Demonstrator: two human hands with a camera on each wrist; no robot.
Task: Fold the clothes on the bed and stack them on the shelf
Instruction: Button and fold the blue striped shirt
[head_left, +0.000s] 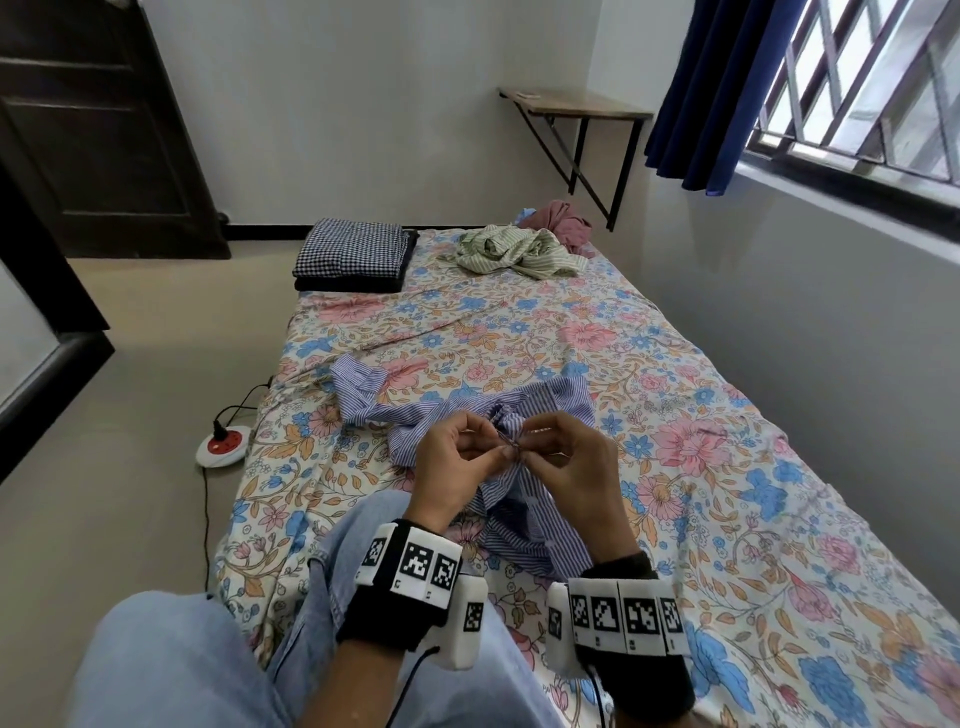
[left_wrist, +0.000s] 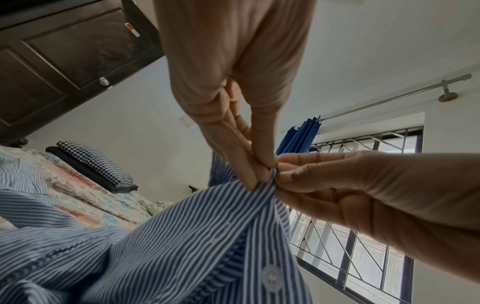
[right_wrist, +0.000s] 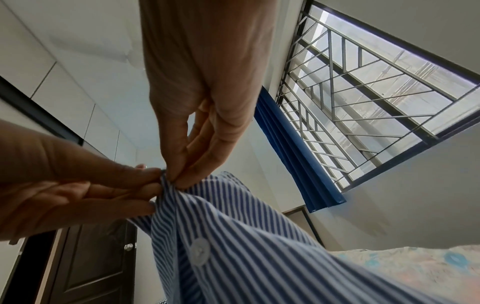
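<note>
- Above the floral-sheeted bed (head_left: 597, 332): blue-and-white striped cotton shirt (head_left: 540, 410), front edge pinched by left hand (head_left: 457, 467) and right hand (head_left: 566, 462).
- Advised: the placket is best kept aligned and taut while buttoned, before folding.

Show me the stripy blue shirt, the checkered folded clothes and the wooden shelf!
stripy blue shirt (head_left: 556, 402), head view, flat part beyond the hands.
checkered folded clothes (head_left: 353, 248), head view, top face.
wooden shelf (head_left: 587, 105), head view, bare board.
</note>
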